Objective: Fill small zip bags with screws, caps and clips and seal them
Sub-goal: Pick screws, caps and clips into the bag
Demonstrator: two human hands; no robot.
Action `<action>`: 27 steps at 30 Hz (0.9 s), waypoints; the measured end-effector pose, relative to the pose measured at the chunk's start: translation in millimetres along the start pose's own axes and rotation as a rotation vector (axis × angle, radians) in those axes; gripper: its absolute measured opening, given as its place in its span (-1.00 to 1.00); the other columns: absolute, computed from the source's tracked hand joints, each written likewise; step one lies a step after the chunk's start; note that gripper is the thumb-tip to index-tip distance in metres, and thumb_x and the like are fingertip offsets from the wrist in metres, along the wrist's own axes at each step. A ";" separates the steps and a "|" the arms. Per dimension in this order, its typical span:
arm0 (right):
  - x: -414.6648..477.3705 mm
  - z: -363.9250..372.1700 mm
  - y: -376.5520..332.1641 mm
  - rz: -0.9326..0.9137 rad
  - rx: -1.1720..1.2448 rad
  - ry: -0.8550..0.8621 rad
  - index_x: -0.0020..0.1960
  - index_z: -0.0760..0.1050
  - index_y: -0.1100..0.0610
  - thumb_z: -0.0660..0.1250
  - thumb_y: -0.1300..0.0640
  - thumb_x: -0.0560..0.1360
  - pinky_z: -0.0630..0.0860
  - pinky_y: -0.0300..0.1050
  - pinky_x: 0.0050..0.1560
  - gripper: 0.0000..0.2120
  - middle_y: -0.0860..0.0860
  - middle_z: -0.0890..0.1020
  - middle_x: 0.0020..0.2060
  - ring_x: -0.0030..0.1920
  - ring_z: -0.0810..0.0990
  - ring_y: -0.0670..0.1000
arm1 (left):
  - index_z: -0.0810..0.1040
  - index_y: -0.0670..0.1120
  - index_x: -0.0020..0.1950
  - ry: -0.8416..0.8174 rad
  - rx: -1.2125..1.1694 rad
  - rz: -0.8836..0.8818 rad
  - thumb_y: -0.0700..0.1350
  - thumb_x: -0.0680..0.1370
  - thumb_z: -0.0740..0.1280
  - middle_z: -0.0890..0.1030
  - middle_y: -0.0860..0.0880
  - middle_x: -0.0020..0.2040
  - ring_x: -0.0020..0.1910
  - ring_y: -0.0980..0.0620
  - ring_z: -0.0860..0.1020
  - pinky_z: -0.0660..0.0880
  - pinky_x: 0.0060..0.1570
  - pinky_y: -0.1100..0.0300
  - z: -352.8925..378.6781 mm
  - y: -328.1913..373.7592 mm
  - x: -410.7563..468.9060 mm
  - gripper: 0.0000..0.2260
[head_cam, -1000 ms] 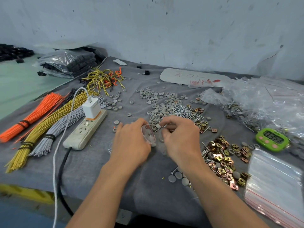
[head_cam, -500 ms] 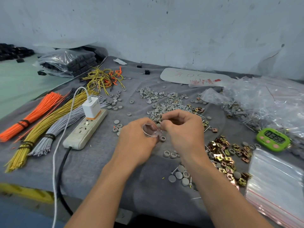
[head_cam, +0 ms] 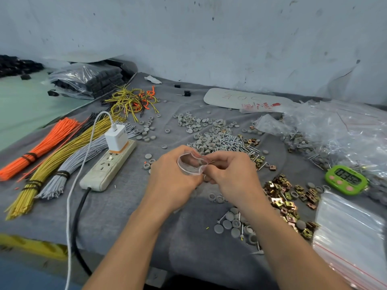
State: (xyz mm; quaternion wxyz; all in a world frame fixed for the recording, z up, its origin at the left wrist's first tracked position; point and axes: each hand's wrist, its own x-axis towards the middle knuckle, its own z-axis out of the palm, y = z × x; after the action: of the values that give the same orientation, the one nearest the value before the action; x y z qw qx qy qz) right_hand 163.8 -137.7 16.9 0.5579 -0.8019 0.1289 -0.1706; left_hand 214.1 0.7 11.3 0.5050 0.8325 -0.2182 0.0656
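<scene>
While the grey-clothed counter is carrying everything, bundled wires are lying along its left side and a stack of empty zip bags is sitting at the near right. A power strip is lying just right of the wires. Over the middle, the left hand is gripping a small zip bag with its mouth open, and the right hand is pinching the bag's right rim with curled fingers. Grey caps, screws and brass clips are lying scattered beyond and right of the hands.

White charger in a power strip, orange, yellow and grey wire bundles left, green timer right
</scene>
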 end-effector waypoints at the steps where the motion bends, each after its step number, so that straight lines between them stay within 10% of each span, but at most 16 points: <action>1: -0.8 -0.3 -0.3 -0.034 -0.076 0.026 -0.13 0.73 -0.02 0.52 0.28 0.49 0.65 -0.10 -0.22 -0.81 -0.09 0.73 -0.35 -0.31 0.70 0.03 | 0.64 0.14 -0.06 -0.004 0.002 0.004 -0.11 0.37 0.55 0.65 0.34 -0.14 -0.12 0.37 0.58 0.40 -0.18 0.50 0.1 0.6 -0.6 -0.76; 13: 1.4 -6.6 0.3 -0.048 -0.007 0.107 -0.17 0.73 -0.01 0.51 0.32 0.43 0.57 -0.25 -0.30 -0.77 -0.13 0.73 -0.33 -0.33 0.69 -0.15 | 0.57 0.04 0.07 -0.062 -0.183 -0.003 -0.22 0.22 0.60 0.70 0.16 -0.05 0.03 0.21 0.63 0.56 0.03 0.17 -3.8 -2.2 0.7 -0.52; 17: 6.5 -11.7 6.5 0.000 -0.074 0.135 -0.21 0.70 -0.06 0.54 0.27 0.44 0.52 -0.32 -0.24 -0.78 -0.17 0.73 -0.32 -0.30 0.68 -0.20 | 0.58 -0.15 0.09 -0.080 -0.505 -0.089 -0.38 0.30 0.58 0.72 0.05 -0.05 -0.07 0.17 0.66 0.57 -0.19 0.30 -5.1 1.3 1.2 -0.57; 27: -3.5 -15.6 9.3 0.073 -0.762 -0.300 -0.13 0.68 -0.15 0.51 0.00 0.42 0.64 -0.12 -0.02 -0.95 -0.16 0.70 -0.21 -0.11 0.66 -0.11 | 0.70 -0.23 0.00 -0.186 -1.243 -0.547 -0.12 0.39 0.42 0.69 -0.17 0.02 0.12 -0.10 0.61 0.46 0.37 -0.13 -18.4 8.8 9.0 -0.74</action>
State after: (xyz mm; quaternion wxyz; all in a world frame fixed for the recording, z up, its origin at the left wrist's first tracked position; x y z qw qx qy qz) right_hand 154.0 -152.8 12.8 0.2395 -0.9620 0.1284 0.0281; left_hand 220.4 10.6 30.2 0.8667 0.4152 -0.0395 -0.2736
